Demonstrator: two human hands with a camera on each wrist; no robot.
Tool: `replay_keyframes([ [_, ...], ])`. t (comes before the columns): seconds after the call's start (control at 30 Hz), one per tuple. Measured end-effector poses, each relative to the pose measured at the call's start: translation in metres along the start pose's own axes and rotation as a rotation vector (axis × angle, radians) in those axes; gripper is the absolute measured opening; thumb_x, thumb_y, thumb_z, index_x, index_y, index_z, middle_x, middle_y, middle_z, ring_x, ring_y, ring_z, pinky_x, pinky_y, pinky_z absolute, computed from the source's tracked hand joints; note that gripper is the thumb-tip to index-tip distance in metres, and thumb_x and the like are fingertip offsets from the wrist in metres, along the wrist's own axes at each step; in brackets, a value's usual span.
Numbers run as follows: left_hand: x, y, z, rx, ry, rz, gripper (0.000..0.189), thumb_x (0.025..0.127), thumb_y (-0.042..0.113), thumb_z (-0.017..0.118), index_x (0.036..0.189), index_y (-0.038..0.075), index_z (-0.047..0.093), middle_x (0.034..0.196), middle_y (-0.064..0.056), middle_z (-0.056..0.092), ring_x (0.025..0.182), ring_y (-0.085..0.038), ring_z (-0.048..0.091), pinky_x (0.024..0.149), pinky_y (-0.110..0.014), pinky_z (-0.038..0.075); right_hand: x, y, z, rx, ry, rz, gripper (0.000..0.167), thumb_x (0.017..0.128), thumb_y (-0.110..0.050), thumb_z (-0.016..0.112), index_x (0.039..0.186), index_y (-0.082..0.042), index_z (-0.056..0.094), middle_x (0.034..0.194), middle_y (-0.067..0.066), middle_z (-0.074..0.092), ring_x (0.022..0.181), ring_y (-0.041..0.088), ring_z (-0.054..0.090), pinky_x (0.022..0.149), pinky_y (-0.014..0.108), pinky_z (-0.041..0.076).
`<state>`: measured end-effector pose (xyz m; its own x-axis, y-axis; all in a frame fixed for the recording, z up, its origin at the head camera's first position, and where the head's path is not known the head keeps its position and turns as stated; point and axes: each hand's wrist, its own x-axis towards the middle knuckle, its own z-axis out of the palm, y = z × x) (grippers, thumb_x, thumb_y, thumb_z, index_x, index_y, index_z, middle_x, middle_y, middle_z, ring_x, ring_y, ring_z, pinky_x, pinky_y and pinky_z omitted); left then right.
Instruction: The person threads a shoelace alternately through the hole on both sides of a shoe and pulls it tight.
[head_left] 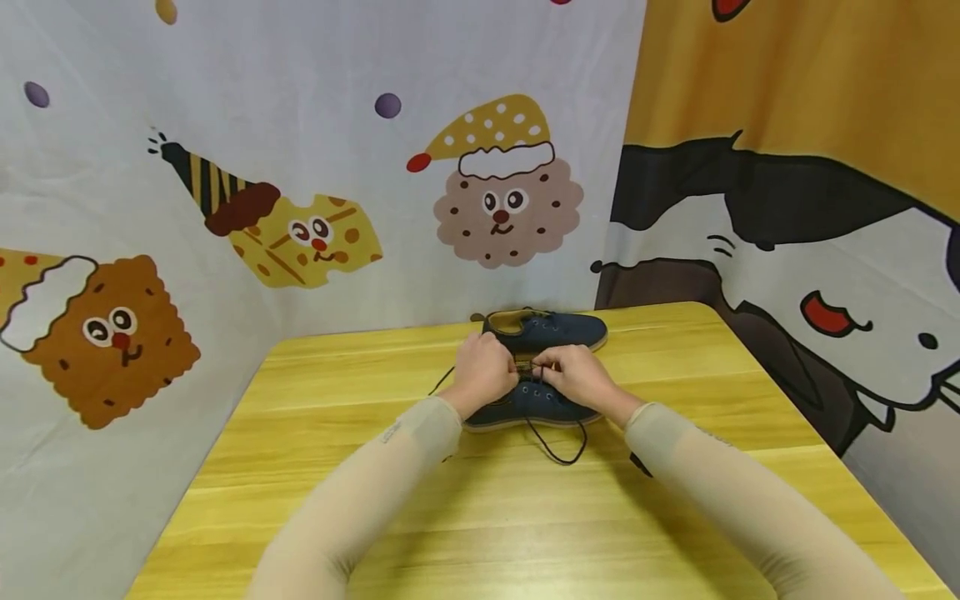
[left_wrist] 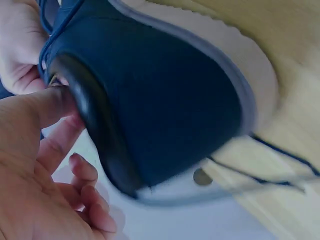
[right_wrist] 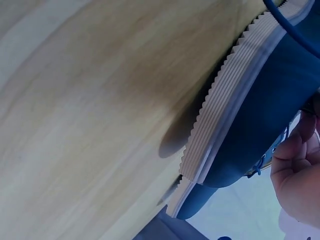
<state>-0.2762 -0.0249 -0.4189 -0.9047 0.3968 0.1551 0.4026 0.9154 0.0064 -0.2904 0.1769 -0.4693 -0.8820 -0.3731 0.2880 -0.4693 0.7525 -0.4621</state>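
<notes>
A dark blue lace-up shoe (head_left: 536,408) with a pale sole rests on the wooden table, its toe to the right. My left hand (head_left: 483,367) pinches the shoe at its opening, near the tongue; in the left wrist view the thumb (left_wrist: 55,102) lies at the dark collar edge, the exact grip partly hidden. Over the eyelets, my right hand (head_left: 573,372) pinches the dark shoelace (head_left: 542,375) between thumb and fingers, close to the left hand. From the near row of eyelets a loose lace loop (head_left: 561,461) hangs onto the table.
Just behind stands a second blue shoe (head_left: 555,330), near the table's (head_left: 360,367) back edge. Another lace end (head_left: 441,382) trails left of the shoes. A small dark object (head_left: 641,464) shows beside my right forearm. A printed curtain (head_left: 322,125) hangs behind.
</notes>
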Motion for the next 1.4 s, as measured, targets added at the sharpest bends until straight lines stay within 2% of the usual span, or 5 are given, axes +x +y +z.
replay_keyframes([
  [0.33, -0.085, -0.131, -0.017, -0.268, -0.047, -0.269, 0.017, 0.087, 0.033, 0.069, 0.091, 0.021, 0.081, 0.095, -0.002, 0.077, 0.07, -0.016, 0.06, 0.064, -0.032, 0.048, 0.0, -0.002, -0.001, 0.031, -0.063, 0.041, 0.026, 0.095, -0.02, 0.067, 0.121, -0.016, 0.068, 0.104, 0.003, 0.075, 0.089, 0.016, 0.071, 0.075, 0.036, 0.058],
  [0.53, -0.151, -0.222, -0.01, -0.385, -0.145, -0.405, 0.029, 0.094, 0.033, 0.064, 0.106, 0.01, 0.076, 0.115, -0.016, 0.072, 0.099, -0.034, 0.067, 0.08, -0.049, 0.054, -0.001, 0.001, -0.006, 0.061, -0.089, 0.054, 0.016, 0.095, -0.016, 0.065, 0.11, -0.016, 0.072, 0.1, 0.001, 0.076, 0.091, 0.017, 0.072, 0.08, 0.037, 0.059],
  [0.73, -0.186, -0.254, -0.006, -0.612, -0.22, -0.542, 0.043, 0.096, 0.045, 0.06, 0.116, 0.009, 0.071, 0.133, -0.019, 0.062, 0.114, -0.033, 0.059, 0.082, -0.041, 0.05, -0.002, 0.003, -0.008, 0.077, -0.101, 0.052, 0.016, 0.096, -0.014, 0.065, 0.11, -0.015, 0.073, 0.099, 0.0, 0.077, 0.092, 0.015, 0.073, 0.082, 0.037, 0.059],
  [1.07, -0.144, -0.239, -0.038, -1.402, 0.087, -0.707, 0.048, 0.097, 0.042, 0.06, 0.132, 0.009, 0.052, 0.106, 0.015, 0.069, 0.093, -0.007, 0.066, 0.089, -0.026, 0.055, -0.006, 0.003, -0.009, 0.071, -0.121, 0.037, 0.019, 0.095, -0.014, 0.065, 0.112, -0.019, 0.073, 0.103, 0.001, 0.075, 0.093, 0.017, 0.07, 0.079, 0.036, 0.058],
  [1.4, -0.054, -0.181, -0.084, -2.246, 0.405, -0.705, 0.019, 0.103, 0.025, 0.048, 0.113, 0.012, 0.057, 0.106, 0.0, 0.065, 0.084, -0.013, 0.052, 0.072, -0.025, 0.046, -0.009, 0.004, -0.009, 0.057, -0.128, 0.032, 0.021, 0.094, -0.014, 0.068, 0.112, -0.021, 0.073, 0.102, 0.0, 0.074, 0.09, 0.016, 0.069, 0.076, 0.034, 0.057],
])
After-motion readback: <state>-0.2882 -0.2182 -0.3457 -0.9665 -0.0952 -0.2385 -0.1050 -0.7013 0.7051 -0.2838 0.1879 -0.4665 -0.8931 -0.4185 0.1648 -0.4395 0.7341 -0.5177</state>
